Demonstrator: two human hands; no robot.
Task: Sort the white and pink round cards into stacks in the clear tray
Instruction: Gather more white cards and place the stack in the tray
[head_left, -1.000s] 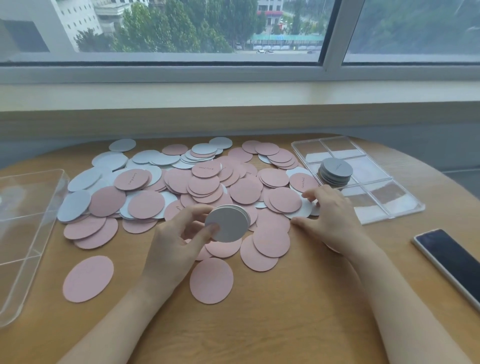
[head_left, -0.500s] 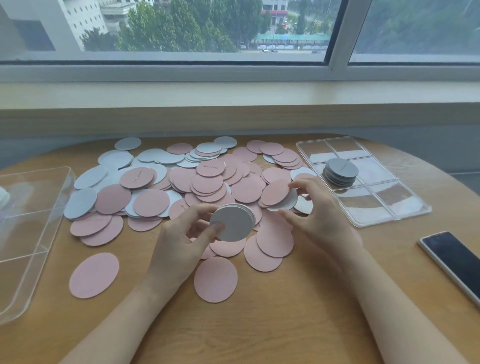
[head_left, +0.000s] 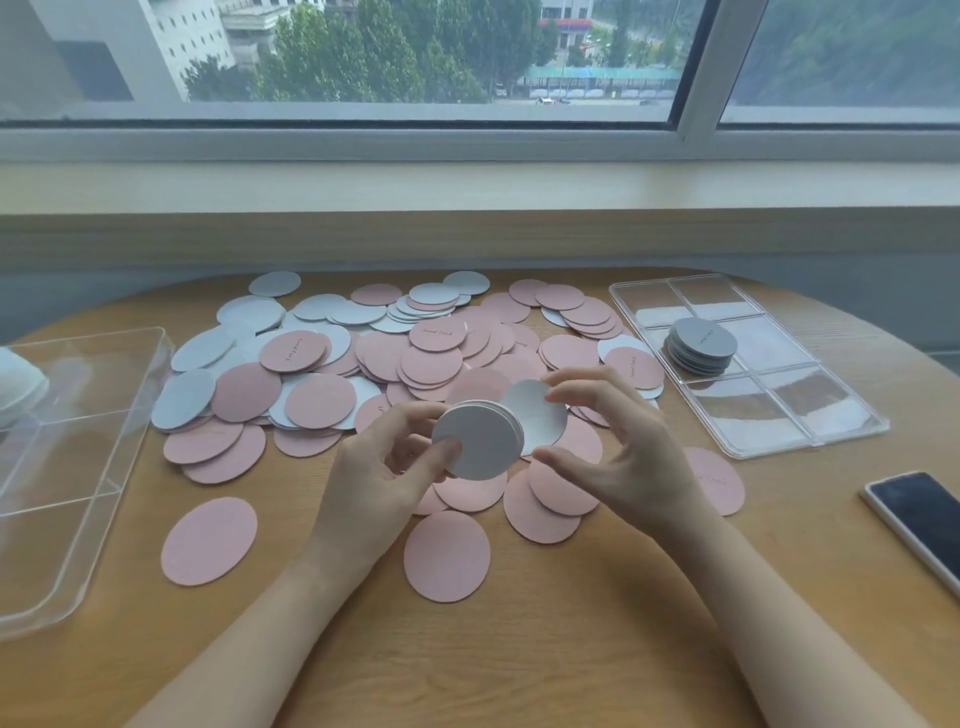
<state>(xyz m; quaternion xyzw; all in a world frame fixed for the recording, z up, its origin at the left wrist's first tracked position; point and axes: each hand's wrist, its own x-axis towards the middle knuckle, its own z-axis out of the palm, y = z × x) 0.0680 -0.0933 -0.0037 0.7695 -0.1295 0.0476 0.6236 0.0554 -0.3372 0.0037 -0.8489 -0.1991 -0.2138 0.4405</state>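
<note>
Adding a white card (head_left: 537, 415) to the white stack (head_left: 478, 439). Left hand (head_left: 382, 483) grips that stack upright by its edge, thumb on the near face. Right hand (head_left: 618, 447) pinches the single card by its rim, just behind and right of the stack, overlapping it. Best slid flat against the far face, edges lined up before letting go, left fingers loosened only enough to admit it. Loose pile (head_left: 415, 358) lies beyond both hands on the surface (head_left: 519, 649); tray (head_left: 779, 415), with one grey-looking stack, right of the right hand.
</note>
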